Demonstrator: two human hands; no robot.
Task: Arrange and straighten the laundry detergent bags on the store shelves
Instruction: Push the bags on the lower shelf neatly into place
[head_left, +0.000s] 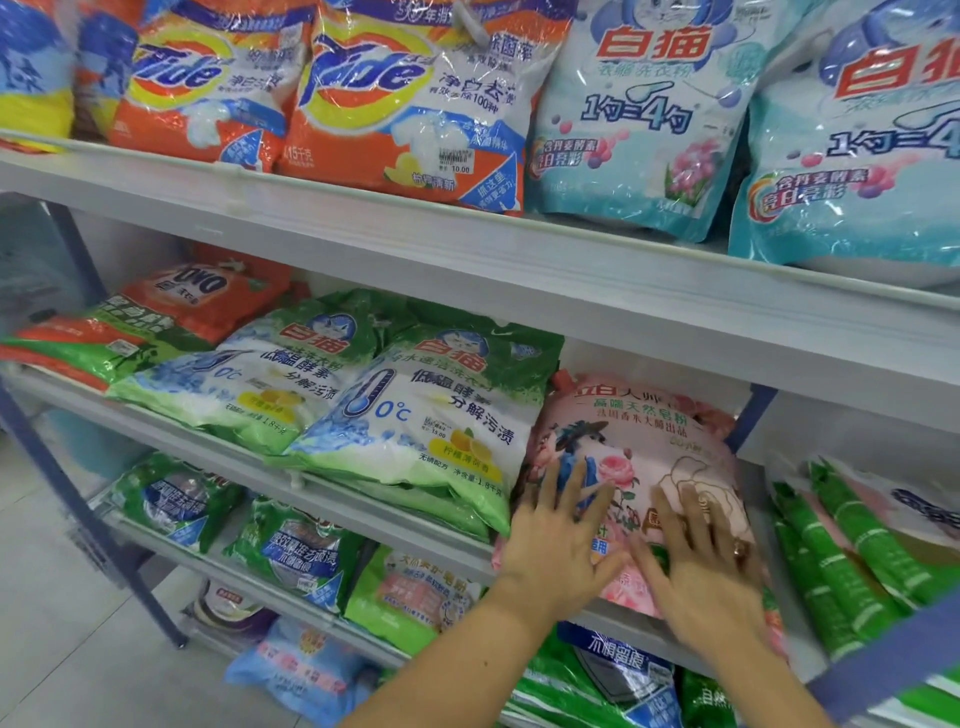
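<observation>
- The pink rose-printed bag (639, 457) is laid at the right end of the middle shelf (363, 501), long axis running back into it.
- The left hand (556, 540) and right hand (706, 566) are pressed flat on its near half, fingers straight and spread, nothing gripped.
- "0°C" is read on the neighbouring green-and-white bag (426, 415), and "Tide" on the orange bag (410, 93) above.

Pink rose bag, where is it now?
Pink bag: lower right in head view, on the middle shelf, right of the green lemon bag, under left hand and right hand.

Both flat hands, left (556, 540) and right (706, 566), on pink detergent bag (644, 441)
</observation>
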